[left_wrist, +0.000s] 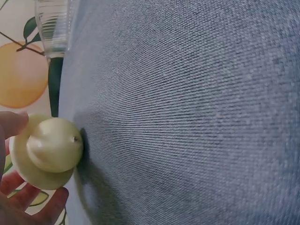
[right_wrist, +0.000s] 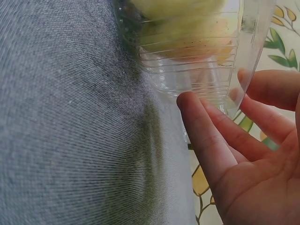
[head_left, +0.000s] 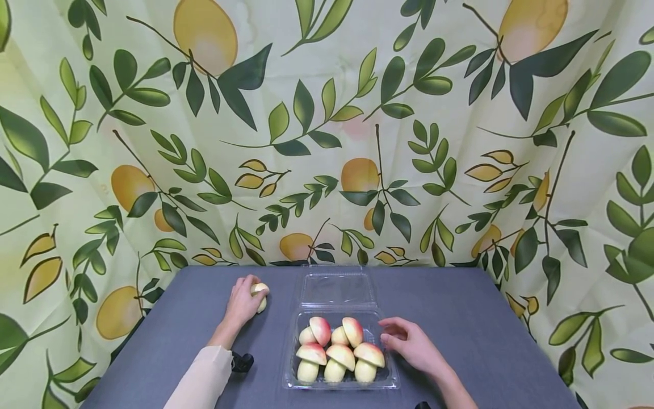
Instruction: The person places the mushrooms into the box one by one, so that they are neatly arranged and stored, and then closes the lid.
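At the left of the table, my left hand (head_left: 243, 301) grips a pale mushroom (head_left: 260, 296) between thumb and fingers. In the left wrist view this mushroom (left_wrist: 54, 145) shows its rounded stem end and sits low, at or just above the cloth. A clear plastic clamshell box (head_left: 290, 358) lies in the middle with its lid folded back. Inside are several mushrooms with red-tinged caps, among them a front right one (head_left: 367, 363). My right hand (head_left: 411, 343) is at the box's right side, fingers loosely extended near its rim (right_wrist: 260, 42); I cannot tell whether they touch it.
The box's transparent lid (head_left: 337, 287) lies toward the back of the grey cloth-covered table (head_left: 434, 295). Behind and on both sides hangs a curtain (head_left: 317, 187) printed with leaves and fruit. Black wrist camera gear (head_left: 242, 362) is on the left wrist.
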`<state>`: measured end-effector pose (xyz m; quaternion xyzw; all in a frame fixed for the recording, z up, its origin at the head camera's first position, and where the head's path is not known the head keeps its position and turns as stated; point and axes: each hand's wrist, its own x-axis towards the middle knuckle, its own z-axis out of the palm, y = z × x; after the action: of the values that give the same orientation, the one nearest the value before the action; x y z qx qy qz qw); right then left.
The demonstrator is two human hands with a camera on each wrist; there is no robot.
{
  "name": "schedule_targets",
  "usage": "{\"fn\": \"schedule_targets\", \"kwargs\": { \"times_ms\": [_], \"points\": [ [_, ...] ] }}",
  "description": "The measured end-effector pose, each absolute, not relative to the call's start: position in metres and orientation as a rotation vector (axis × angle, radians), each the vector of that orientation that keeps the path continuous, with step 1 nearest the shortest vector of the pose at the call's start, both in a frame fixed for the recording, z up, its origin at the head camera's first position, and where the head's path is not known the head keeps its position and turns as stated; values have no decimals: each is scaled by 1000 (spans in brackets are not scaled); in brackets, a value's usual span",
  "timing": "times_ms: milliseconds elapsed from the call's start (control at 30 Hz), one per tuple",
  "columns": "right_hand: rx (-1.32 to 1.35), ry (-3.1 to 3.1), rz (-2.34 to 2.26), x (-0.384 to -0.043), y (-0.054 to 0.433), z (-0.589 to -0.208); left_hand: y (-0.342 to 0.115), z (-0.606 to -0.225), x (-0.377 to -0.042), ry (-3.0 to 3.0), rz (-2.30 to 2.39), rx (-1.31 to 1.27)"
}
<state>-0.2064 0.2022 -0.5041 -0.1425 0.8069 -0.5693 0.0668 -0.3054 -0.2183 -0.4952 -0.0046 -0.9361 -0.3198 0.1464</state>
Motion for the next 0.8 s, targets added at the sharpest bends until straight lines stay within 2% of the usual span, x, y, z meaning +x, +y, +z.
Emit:
{"fn": "schedule_targets", "kwargs": {
  "times_ms": [800],
  "points": [
    [-405,2444,-1700,-206,200,-502,-203,-480,-290,-2710,-815,-221]
  ]
}}
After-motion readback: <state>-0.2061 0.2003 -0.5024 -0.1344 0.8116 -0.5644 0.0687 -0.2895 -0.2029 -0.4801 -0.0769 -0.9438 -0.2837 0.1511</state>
